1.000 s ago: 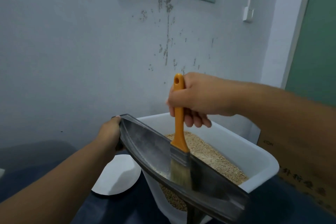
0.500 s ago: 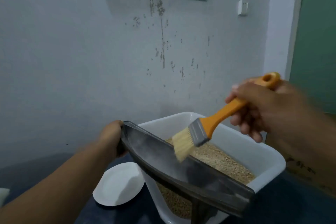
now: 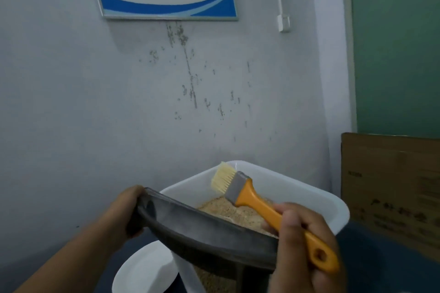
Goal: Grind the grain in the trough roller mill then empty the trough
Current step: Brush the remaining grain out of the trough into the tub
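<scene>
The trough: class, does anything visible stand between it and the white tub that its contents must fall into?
Nothing visible does. The trough tilts directly over the white tub; the brush is lifted clear above the grain.

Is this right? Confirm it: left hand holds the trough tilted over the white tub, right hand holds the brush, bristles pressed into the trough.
One detail is wrong. The head view shows the bristles lifted clear of the trough, up in front of the tub's far wall. The rest stands: the left hand holds the trough tilted over the white tub, and the right hand holds the brush.
</scene>
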Demonstrator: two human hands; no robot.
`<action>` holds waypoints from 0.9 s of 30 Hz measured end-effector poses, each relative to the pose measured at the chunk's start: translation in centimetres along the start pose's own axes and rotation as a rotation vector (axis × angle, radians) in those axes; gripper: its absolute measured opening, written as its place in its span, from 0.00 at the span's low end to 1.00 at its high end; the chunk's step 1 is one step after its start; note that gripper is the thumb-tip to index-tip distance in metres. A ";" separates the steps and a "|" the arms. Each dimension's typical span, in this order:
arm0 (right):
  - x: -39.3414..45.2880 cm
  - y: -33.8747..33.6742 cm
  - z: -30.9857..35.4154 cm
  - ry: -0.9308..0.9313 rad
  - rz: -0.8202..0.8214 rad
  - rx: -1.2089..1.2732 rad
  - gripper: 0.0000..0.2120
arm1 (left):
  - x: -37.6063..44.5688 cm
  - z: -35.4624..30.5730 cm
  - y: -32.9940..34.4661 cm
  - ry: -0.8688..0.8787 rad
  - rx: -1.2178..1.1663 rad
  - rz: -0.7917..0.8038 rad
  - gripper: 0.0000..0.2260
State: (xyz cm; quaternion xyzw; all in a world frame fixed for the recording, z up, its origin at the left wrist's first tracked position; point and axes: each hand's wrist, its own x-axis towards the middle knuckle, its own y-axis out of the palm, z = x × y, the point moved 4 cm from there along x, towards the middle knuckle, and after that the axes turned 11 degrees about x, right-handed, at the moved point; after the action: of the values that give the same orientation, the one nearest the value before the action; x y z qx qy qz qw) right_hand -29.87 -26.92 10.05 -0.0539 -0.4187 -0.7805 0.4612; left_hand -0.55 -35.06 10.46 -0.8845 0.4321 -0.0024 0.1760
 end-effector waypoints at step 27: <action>-3.3 -0.8 -4.2 0.498 -0.029 0.250 0.10 | 4.7 -3.4 0.4 -0.129 0.622 0.128 0.17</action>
State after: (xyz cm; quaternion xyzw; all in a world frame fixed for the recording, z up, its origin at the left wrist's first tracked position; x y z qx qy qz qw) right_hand -27.30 -27.47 5.30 0.2028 -0.3862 -0.7185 0.5417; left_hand 1.55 -39.94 12.86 -0.7577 0.4533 -0.0673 0.4647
